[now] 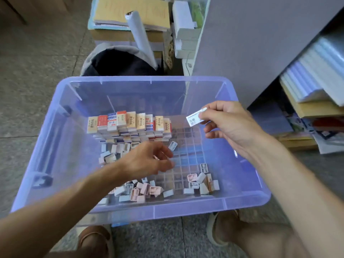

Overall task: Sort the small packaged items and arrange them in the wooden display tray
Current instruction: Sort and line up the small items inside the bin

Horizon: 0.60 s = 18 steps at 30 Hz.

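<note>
A translucent blue plastic bin (242,200) sits on the floor in front of me. Inside, small printed packets (130,123) stand stacked in rows toward the back. Loose small pink, white and grey boxes (147,190) lie scattered along the near side, and a few more (202,181) sit at the right. My right hand (229,125) hovers above the bin's right side and pinches one white packet (195,117) between thumb and fingers. My left hand (149,159) reaches down into the bin's middle with fingers curled over loose boxes; whether it holds one is hidden. No wooden tray is visible.
A dark bin with a grey liner (119,62) and a rolled paper stands behind the blue bin. Stacks of books (130,13) lie at the back. A grey shelf unit with books (314,79) is on the right. My sandalled feet (221,228) are below.
</note>
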### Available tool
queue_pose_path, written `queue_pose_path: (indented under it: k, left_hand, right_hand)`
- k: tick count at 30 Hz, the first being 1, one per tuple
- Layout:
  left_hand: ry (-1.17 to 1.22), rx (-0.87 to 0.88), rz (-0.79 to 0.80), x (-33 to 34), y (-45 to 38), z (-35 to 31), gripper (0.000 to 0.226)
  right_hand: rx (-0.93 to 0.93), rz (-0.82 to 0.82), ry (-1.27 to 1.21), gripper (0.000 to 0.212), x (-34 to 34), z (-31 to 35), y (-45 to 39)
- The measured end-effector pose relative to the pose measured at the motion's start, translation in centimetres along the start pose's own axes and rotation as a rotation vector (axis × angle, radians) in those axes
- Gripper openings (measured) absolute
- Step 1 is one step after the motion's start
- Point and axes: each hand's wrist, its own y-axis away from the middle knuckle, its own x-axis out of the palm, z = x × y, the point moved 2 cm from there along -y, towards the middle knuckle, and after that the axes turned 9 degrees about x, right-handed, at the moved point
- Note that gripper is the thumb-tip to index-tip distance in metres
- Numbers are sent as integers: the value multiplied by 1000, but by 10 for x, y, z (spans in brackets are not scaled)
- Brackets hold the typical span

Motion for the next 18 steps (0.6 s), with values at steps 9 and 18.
queue_pose_path:
  k: [9,18]
  left_hand:
    - [-444,162,523,97,-90,13,56]
    - [-530,173,419,101,-92,36,42]
  right_hand:
    - [-73,-56,-34,8,-12,6,-9]
    - [-95,-73,10,5,-20,2,-12]
